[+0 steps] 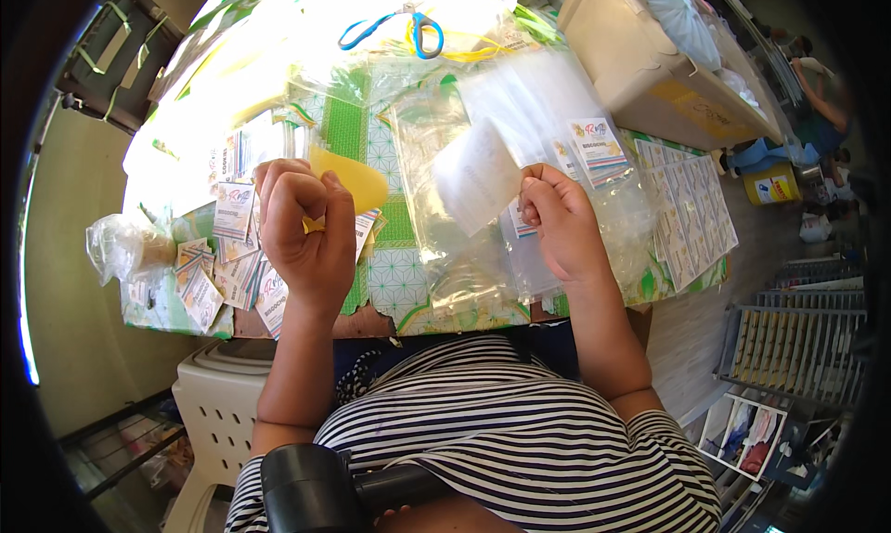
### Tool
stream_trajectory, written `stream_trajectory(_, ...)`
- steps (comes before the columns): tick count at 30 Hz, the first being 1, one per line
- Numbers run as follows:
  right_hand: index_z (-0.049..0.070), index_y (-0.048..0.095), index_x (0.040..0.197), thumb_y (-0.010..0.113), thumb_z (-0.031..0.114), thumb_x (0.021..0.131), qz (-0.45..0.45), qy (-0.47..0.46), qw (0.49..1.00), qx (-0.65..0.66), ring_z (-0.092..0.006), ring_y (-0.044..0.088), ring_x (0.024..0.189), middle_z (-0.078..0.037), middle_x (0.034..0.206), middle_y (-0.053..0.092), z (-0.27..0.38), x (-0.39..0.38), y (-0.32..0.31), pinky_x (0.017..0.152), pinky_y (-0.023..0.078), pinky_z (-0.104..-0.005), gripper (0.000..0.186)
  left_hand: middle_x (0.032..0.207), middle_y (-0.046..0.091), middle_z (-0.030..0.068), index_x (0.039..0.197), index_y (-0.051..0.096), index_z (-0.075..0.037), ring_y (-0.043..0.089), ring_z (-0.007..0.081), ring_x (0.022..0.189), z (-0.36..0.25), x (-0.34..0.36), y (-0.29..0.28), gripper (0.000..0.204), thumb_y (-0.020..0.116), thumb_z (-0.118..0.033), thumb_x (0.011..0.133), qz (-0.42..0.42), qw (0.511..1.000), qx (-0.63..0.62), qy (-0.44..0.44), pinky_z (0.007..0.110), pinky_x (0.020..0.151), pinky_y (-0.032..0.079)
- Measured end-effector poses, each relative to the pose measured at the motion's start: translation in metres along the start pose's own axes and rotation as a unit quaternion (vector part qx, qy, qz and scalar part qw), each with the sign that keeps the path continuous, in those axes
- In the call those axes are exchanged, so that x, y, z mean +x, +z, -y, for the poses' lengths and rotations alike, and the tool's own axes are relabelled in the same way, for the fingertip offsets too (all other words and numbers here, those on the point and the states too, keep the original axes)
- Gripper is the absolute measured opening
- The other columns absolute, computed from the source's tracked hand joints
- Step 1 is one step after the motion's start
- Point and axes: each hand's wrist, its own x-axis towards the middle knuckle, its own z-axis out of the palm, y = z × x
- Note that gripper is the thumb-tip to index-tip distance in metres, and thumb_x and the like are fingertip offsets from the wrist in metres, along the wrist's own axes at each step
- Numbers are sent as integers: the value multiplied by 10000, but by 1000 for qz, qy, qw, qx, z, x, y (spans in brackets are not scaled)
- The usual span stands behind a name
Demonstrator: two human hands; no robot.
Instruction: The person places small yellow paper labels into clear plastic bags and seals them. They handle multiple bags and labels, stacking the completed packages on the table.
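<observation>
My left hand [306, 227] is closed on a curved piece of yellow paper [357, 180], above loose printed label cards [232, 213] on the table's left. My right hand [552, 218] pinches a small white translucent sheet [478, 176] at its right edge. Beneath it lie large clear plastic bags [427, 264], with printed labels [594, 153] showing on or in them. A green-patterned cover [371, 292] is on the table.
Blue scissors [429, 37] and yellow strips lie at the back. A beige bin [631, 69] stands back right, beside printed label sheets [691, 218]. A crumpled clear bag [125, 245] sits far left. Other people [817, 115] and racks [789, 352] are at the right.
</observation>
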Motion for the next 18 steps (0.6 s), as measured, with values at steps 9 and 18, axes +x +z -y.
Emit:
stream_trajectory(9, 21, 611, 961, 534, 143, 958, 39, 4, 996, 86, -64, 449, 666, 26, 757, 513, 14, -5, 16, 645, 393, -215, 144, 1069, 459, 112, 908, 692, -61, 599, 173, 750, -33, -22, 22, 232, 833, -126, 734, 232, 966, -55, -104, 282, 644, 487)
stream_trajectory(18, 12, 640, 1021, 624, 362, 960, 4, -81, 990, -112, -139, 528, 810, -18, 863, 548, 12, -7, 19, 770, 445, -270, 355, 874, 487, 43, 820, 693, -36, 468, 132, 745, -26, -30, 36, 100, 775, -65, 769, 144, 957, -99, -232, 256, 644, 391)
